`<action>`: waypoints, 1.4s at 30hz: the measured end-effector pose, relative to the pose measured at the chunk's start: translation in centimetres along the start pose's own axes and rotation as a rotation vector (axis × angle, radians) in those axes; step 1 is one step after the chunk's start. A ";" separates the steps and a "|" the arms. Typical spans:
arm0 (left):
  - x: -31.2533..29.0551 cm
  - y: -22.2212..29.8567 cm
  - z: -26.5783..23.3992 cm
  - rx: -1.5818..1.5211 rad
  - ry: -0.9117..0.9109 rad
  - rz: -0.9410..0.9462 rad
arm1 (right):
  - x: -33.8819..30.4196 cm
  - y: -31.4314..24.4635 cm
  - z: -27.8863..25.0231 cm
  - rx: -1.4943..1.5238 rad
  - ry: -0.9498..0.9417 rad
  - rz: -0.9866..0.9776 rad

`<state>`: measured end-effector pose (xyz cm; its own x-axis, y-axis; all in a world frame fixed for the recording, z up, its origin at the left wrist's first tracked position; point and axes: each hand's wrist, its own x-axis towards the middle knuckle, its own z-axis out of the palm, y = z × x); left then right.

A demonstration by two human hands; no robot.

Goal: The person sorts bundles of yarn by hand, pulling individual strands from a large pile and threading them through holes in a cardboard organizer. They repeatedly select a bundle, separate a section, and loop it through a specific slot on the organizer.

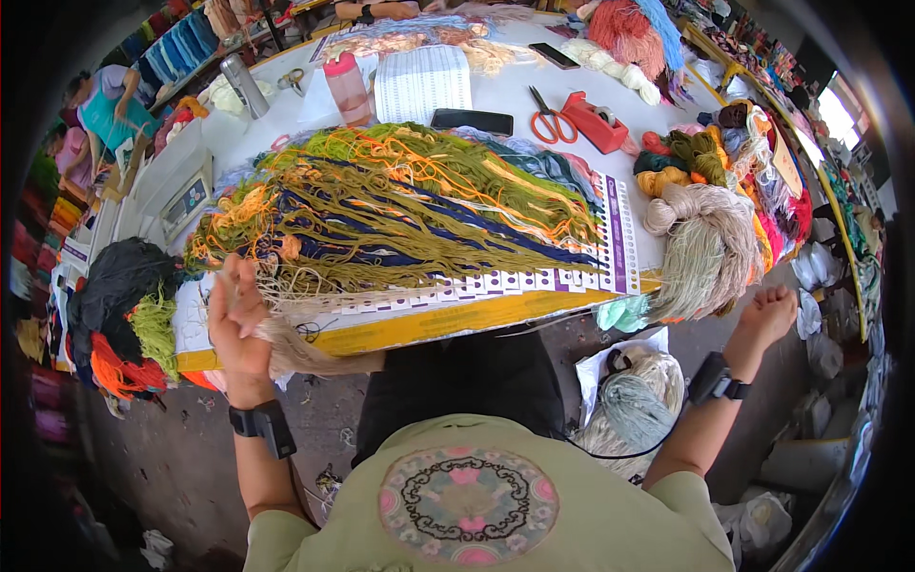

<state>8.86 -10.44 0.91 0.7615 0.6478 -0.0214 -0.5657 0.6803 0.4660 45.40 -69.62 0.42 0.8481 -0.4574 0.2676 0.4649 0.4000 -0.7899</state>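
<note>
At the table's near left edge my left hand (pixel 240 329) is raised with its fingers curled on a hank of beige thread (pixel 291 348). The hank hangs over the edge towards my lap, and loose strands spread over the tabletop. My right hand (pixel 765 316) is held out far to the right, past the table's edge, with its fingers closed; whatever they hold is too small to make out. Before me lies a wide spread of olive, navy and orange threads (pixel 410 219), fastened along white punched cards (pixel 534 281) at the near edge.
Black, green and red yarn (pixel 124 296) lies left, by a scale (pixel 186 200). A pale hank (pixel 705 248) hangs at right. Farther back are orange scissors (pixel 553 119), a red tape dispenser (pixel 596 122), a phone (pixel 472 121) and a pink bottle (pixel 346 91). Other people work beyond.
</note>
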 end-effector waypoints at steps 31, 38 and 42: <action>3.6 -24.1 2.8 1.446 -0.227 -0.560 | -21.7 13.8 17.2 -0.713 -1.541 0.663; 2.7 -21.2 4.1 0.461 -0.141 -0.708 | -21.0 14.1 17.1 -0.589 -1.476 0.782; 2.3 -20.9 4.8 0.378 -0.340 -0.835 | -21.7 14.2 16.8 -0.642 -1.459 0.725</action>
<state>23.99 -24.80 -4.67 0.9554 -0.1662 -0.2443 0.2902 0.6821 0.6712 37.83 -40.63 -7.31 0.5018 0.8255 -0.2583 0.0626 -0.3325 -0.9410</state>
